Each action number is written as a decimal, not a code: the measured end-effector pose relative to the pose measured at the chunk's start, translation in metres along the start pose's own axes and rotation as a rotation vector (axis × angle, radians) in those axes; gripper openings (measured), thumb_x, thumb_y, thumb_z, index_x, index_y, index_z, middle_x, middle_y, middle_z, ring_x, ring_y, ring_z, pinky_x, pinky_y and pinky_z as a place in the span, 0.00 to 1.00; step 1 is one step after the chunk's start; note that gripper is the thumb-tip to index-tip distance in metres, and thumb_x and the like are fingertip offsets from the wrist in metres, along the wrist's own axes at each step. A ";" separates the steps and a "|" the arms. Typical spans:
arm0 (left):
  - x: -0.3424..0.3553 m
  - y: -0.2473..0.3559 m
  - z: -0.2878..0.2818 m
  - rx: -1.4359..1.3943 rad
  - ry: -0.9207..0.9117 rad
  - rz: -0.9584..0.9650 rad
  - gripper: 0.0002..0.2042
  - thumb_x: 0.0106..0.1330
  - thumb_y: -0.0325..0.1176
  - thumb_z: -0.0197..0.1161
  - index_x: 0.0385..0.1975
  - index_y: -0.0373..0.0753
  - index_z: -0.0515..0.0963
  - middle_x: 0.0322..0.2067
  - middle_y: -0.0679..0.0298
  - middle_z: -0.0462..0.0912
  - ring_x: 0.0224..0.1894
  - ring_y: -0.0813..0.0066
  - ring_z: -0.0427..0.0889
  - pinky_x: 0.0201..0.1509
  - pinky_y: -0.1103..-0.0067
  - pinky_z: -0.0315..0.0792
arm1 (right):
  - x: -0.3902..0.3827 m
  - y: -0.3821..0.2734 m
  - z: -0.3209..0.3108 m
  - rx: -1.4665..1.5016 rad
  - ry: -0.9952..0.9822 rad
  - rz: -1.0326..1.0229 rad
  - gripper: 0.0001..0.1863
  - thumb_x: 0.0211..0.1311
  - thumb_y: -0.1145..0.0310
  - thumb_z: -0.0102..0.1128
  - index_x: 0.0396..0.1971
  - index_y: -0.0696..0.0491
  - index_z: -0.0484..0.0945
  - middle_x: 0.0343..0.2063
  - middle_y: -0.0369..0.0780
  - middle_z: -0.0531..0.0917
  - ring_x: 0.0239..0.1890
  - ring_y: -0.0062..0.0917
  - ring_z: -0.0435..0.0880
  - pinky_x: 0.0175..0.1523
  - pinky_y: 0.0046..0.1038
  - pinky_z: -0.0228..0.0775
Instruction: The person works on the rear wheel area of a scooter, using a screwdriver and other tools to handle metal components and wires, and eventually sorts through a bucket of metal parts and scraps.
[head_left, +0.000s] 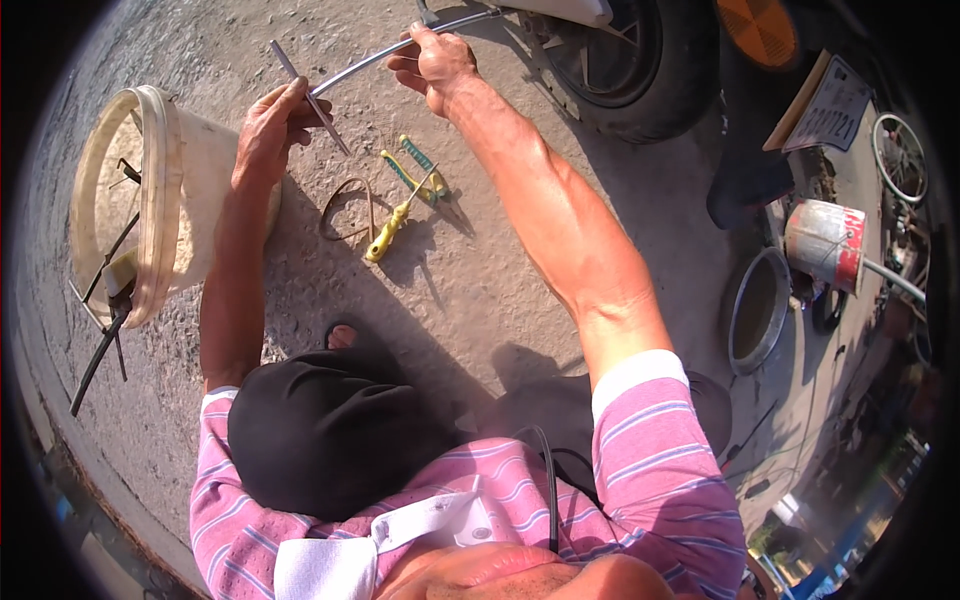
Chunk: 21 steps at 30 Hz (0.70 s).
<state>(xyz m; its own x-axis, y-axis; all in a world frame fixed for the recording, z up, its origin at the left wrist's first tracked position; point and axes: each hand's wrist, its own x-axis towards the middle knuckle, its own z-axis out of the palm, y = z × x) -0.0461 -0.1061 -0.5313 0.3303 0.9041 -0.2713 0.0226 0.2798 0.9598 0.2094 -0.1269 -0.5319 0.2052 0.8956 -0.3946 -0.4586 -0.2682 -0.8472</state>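
Arms point(570, 220) outstretched, our left hand point(267, 125) pinches the T-shaped tool point(360, 67); our right hand point(444, 68) half-curls at its shaft, grip unclear.

Beneath you, the ground point(450, 310) is rough, grey-brown and gritty, broken by patches of shadow. Toward its left edge you have a pale plastic bucket point(212, 200). Near its middle, a thin brown loop point(325, 222) lies just beside a yellow-handled screwdriver point(384, 237), whose shaft crosses green-and-yellow-handled pliers point(400, 172). Toward the ground's upper edge, right of centre, stands a black tyre point(690, 70); near the right edge sits a round grey basin point(735, 318).
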 end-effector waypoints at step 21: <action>-0.005 0.008 0.018 0.058 0.241 -0.104 0.21 0.75 0.50 0.59 0.29 0.37 0.78 0.13 0.70 0.71 0.12 0.80 0.67 0.16 0.81 0.60 | 0.009 0.009 -0.007 0.099 -0.010 0.097 0.12 0.77 0.61 0.51 0.42 0.54 0.77 0.35 0.41 0.88 0.36 0.30 0.89 0.35 0.28 0.84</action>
<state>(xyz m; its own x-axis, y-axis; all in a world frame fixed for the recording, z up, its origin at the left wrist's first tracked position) -0.0306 -0.1140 -0.5207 0.0892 0.9242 -0.3713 0.1011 0.3625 0.9265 0.2132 -0.1233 -0.5455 0.1477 0.8709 -0.4688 -0.5588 -0.3176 -0.7661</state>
